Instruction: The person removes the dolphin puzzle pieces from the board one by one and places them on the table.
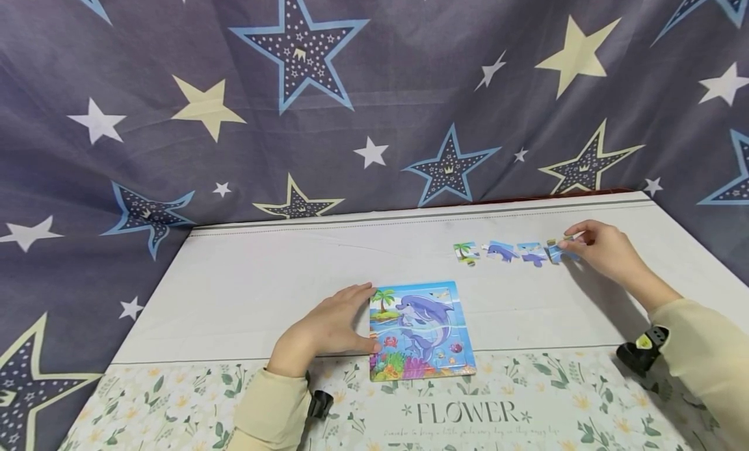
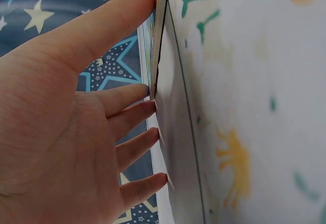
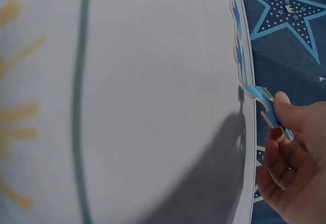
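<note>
A square dolphin jigsaw puzzle (image 1: 421,334) lies on the table in the head view. My left hand (image 1: 330,324) is at its left side, the thumb touching the lower left edge and the fingertips by the upper left corner. In the left wrist view the fingers (image 2: 135,117) are spread and fairly straight beside the board's thin edge. Toward the back right, my right hand (image 1: 608,253) pinches a blue puzzle piece (image 3: 262,102) between thumb and fingers. That piece is tilted up, one end near the tabletop.
Left of my right hand, loose pieces lie in a row: a palm tree piece (image 1: 466,252), a dolphin piece (image 1: 501,251) and another dolphin piece (image 1: 532,253). The table (image 1: 263,269) has a white cover with a floral front part. A star-patterned curtain (image 1: 374,113) hangs behind.
</note>
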The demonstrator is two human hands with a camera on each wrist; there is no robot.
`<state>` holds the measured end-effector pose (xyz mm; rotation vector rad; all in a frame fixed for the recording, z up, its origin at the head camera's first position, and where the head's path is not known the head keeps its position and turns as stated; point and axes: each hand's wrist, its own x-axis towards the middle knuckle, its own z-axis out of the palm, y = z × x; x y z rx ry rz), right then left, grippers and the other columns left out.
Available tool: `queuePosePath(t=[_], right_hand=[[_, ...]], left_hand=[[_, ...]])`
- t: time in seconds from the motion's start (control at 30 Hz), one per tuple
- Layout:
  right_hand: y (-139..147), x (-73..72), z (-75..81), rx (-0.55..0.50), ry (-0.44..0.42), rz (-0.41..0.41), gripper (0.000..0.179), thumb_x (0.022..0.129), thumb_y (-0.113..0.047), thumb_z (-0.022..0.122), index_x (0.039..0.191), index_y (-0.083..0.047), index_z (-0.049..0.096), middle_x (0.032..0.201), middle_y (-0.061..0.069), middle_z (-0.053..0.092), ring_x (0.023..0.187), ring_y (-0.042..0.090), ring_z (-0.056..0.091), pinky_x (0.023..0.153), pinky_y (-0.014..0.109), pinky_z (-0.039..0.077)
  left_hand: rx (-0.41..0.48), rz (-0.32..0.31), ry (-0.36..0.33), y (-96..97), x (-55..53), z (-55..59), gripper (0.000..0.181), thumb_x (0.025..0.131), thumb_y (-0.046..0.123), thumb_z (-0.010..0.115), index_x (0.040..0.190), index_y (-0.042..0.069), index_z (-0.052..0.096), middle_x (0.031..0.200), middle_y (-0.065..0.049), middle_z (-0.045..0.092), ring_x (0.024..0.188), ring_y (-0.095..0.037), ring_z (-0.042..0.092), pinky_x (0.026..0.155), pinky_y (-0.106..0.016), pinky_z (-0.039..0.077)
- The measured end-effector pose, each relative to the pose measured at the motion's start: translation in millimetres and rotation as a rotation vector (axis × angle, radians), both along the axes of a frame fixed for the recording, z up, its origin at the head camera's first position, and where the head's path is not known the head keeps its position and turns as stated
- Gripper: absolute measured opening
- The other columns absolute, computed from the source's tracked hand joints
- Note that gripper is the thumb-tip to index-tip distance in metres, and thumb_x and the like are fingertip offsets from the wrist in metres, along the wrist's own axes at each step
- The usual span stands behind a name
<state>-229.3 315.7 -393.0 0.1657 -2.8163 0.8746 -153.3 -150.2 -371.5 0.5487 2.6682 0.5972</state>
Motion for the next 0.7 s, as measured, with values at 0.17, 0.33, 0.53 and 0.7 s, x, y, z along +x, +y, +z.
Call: queuePosePath(t=[0.17,0.33,0.53,0.7], right_hand=[[0.6,-2.8,-1.4,0.012,-0.010,-0.026,0.030,0.094,-0.021,0.070,0.103,0.007,0.062,0.084,0.017,0.065,0.069,0.021,0.056,0.058,0.031,0.043],[2.2,-6.3,-3.3,0.032,-0.046,-0.041,0.034,0.095,-0.024,0.069,0.103,0.008,0.061,0.087,0.021,0.065,0.073,0.028,0.059,0.061,0.035,0.043],[1.4,-7.5,-3.2,0.050,-0.108,-0.055,0.038,0.096,-0.027,0.066,0.105,0.009,0.060,0.090,0.022,0.064,0.075,0.030,0.058,0.063,0.035,0.042],[1.3,-7.5,-3.5,0.057,-0.153,-0.077,0.038,0.098,-0.027,0.064,0.105,0.010,0.059,0.091,0.022,0.062,0.075,0.029,0.056,0.061,0.034,0.042]], left_hand=[[0.002,-0.002,0.001,-0.7,-0.6,-0.2,0.097,0.077,0.040,0.083,0.154,0.007,0.034,0.161,-0.008,0.028,0.148,-0.031,0.022,0.119,-0.053,0.020],[0.005,-0.001,-0.002,-1.1,-0.5,0.3,0.097,0.077,0.041,0.083,0.154,0.007,0.034,0.161,-0.009,0.027,0.148,-0.032,0.021,0.119,-0.053,0.020],[0.001,0.003,0.000,-1.1,-0.3,0.2,0.097,0.077,0.041,0.083,0.154,0.007,0.034,0.161,-0.008,0.028,0.148,-0.031,0.021,0.119,-0.053,0.020],[0.000,0.006,-0.001,-0.3,0.0,0.1,0.097,0.077,0.040,0.083,0.155,0.008,0.034,0.161,-0.008,0.027,0.148,-0.031,0.021,0.119,-0.053,0.020]])
